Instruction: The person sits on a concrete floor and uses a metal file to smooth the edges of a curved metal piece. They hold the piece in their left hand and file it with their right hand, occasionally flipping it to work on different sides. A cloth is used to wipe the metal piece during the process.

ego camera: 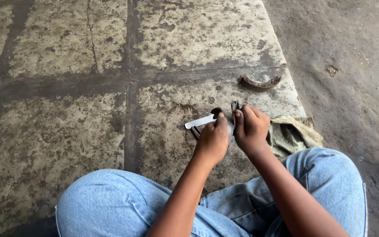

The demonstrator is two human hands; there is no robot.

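My left hand grips a short toothed saw blade that sticks out to the left over the stained concrete floor. My right hand holds a curved metal brake shoe upright on the floor, pressed close against the left hand. The blade lies across the shoe's near end. A dark reddish strip shows just under the blade. Both forearms reach out over my knees in blue jeans.
A second rusty curved brake shoe lies on the floor beyond my hands. A crumpled olive rag sits right of my right hand. The concrete slab ends at a dirt floor on the right.
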